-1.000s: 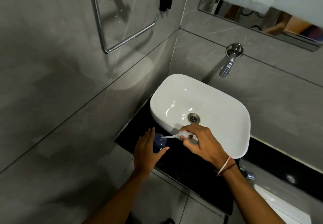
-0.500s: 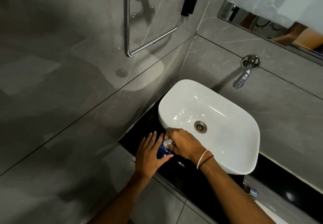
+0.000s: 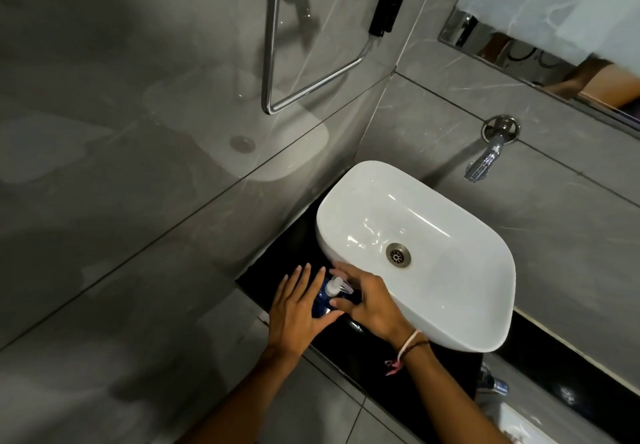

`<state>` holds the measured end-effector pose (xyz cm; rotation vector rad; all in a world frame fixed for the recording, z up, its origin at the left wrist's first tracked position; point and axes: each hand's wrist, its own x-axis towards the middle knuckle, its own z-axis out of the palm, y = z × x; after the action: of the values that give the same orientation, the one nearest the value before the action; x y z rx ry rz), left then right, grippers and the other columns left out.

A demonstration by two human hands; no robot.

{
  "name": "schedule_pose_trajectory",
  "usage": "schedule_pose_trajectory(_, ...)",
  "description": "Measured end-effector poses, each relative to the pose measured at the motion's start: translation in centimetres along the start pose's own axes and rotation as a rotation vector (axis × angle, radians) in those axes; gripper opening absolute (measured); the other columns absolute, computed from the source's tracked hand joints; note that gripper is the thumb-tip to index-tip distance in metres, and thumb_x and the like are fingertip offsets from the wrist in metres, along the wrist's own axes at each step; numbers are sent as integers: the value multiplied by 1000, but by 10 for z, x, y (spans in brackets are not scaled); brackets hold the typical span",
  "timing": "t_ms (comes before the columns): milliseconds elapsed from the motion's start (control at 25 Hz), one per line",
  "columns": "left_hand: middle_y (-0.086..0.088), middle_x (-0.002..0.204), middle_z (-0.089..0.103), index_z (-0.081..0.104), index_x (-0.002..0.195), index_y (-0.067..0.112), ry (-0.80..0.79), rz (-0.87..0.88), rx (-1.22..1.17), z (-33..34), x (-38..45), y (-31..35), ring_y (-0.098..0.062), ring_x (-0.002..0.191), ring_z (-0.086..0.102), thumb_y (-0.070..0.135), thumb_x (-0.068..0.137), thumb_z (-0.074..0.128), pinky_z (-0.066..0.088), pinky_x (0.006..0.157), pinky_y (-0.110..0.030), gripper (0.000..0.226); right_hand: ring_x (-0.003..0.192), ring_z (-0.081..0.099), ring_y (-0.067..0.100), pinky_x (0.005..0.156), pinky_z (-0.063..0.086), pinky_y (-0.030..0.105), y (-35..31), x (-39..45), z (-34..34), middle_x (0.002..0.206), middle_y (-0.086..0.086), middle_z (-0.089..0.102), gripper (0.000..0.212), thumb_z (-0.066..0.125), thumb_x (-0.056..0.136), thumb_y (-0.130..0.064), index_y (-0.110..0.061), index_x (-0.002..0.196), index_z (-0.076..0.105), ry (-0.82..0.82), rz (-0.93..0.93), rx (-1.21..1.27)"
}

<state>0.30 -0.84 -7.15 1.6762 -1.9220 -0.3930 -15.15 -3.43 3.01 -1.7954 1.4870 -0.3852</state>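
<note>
A blue soap bottle (image 3: 320, 300) with a white pump head (image 3: 336, 286) stands on the black counter (image 3: 349, 350), just left of the white basin (image 3: 460, 308). My left hand (image 3: 298, 312) holds the bottle from the left, with fingers along its far side and the thumb across its front. My right hand (image 3: 372, 305) hovers beside the pump with its fingers spread. The pump's nozzle shows between its thumb and forefinger, and they do not appear to grip it.
A chrome tap (image 3: 485, 159) sticks out of the grey tiled wall above the basin. A chrome towel ring (image 3: 273, 62) hangs on the left wall, and a mirror (image 3: 554, 10) is at the upper right. A second chrome fitting (image 3: 493, 383) sits below the counter at the right.
My right hand brought the pump with its tube from the basin's rim to the bottle and set it in. It has now opened and drawn back. My left hand has stayed at the bottle.
</note>
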Motion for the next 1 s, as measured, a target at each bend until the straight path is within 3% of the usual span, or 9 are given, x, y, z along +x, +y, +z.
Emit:
schedule_pose_trajectory(80,-12,145,54,50,143,17,-7,-7,-4,0,0,0,-30,138,46,63,74,70,41,112,-53,85,120,69,16,108,52,30,5,1,4,119,-5,75,75,85,80,-6,-21,147,54,63,-23,-65)
schedule_pose_trajectory(200,-11,149,50,45,146,20,-38,-19,-10,-2,1,0,-29,141,41,63,76,70,36,115,-52,86,76,68,4,73,56,23,7,-2,2,76,-17,69,79,91,72,-39,-45,137,47,198,58,-285)
schedule_pose_trajectory(280,-12,148,52,46,145,19,-30,-15,-13,-1,1,-1,-29,140,43,64,76,70,37,114,-52,86,88,67,-1,80,56,18,11,-3,2,94,-19,70,83,93,72,-30,-43,138,46,193,-3,-141)
schedule_pose_trajectory(400,-13,146,53,48,144,18,-26,-21,-7,0,2,1,-30,138,45,67,74,69,39,113,-53,89,109,71,11,100,58,32,7,3,5,115,-7,74,79,86,79,-3,-29,144,50,100,-83,-33)
schedule_pose_trajectory(480,-13,144,55,50,143,17,-8,-20,-17,0,1,0,-30,137,47,70,74,65,41,112,-53,89,93,73,19,87,61,37,6,9,3,98,0,76,66,88,80,-22,-26,138,56,124,-52,-228)
schedule_pose_trajectory(560,-13,143,57,52,141,16,7,-8,-19,1,1,-1,-30,136,49,72,74,60,41,112,-52,87,100,71,20,86,58,33,6,9,-2,106,1,75,68,88,78,-36,-23,137,58,107,-51,-344)
schedule_pose_trajectory(680,-13,141,58,54,139,15,32,-12,-16,2,0,-1,-30,134,51,69,73,66,42,111,-51,87,122,65,18,104,54,31,7,11,-3,133,5,69,58,82,84,-5,-14,138,63,-14,-169,-221)
schedule_pose_trajectory(840,-12,140,60,54,139,16,44,-5,-17,2,0,0,-29,133,52,70,72,66,43,110,-51,87,93,70,17,86,60,35,15,13,6,104,1,76,33,84,83,-15,-17,114,73,106,-168,-223)
schedule_pose_trajectory(1000,-12,139,60,55,138,16,44,-3,-12,5,0,-3,-29,132,53,67,72,66,43,110,-51,85,125,61,0,111,46,17,26,10,14,133,-10,68,70,84,85,-12,-19,147,53,116,-151,-38)
